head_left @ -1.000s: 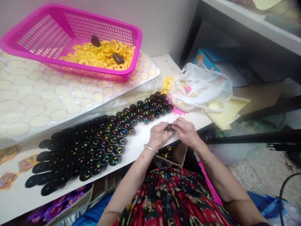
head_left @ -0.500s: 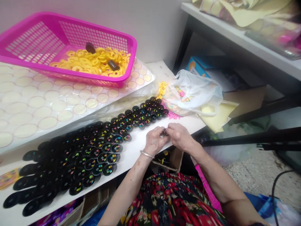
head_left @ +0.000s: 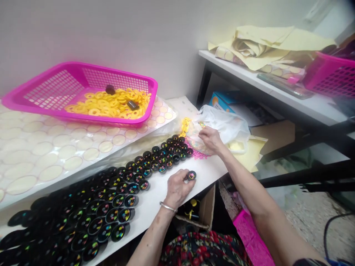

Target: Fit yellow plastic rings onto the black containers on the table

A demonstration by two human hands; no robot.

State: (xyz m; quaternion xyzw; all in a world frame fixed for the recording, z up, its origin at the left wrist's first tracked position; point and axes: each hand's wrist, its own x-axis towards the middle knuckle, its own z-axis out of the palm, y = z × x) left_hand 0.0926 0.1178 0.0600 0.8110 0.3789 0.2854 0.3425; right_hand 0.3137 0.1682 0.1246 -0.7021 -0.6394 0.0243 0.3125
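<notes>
Held between thumb and fingers of the left hand (head_left: 179, 187): a small round black cup (head_left: 191, 175), mouth facing up, multicoloured bits showing inside. Farther back: a thin whitish plastic bag (head_left: 234, 125), translucent and crumpled, slumped low. Showing there, just by the right hand's (head_left: 210, 139) bunched fingertips: tiny beads (head_left: 202, 125), yellow and green among them, too small to tell singly.

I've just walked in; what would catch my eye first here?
Probably the bright pink basket of yellow rings at the upper left. Below it, black cups with colourful bits inside crowd the white table. Near the middle, the left hand holds a similar cup, while the right hand is at a whitish plastic bag.
</notes>
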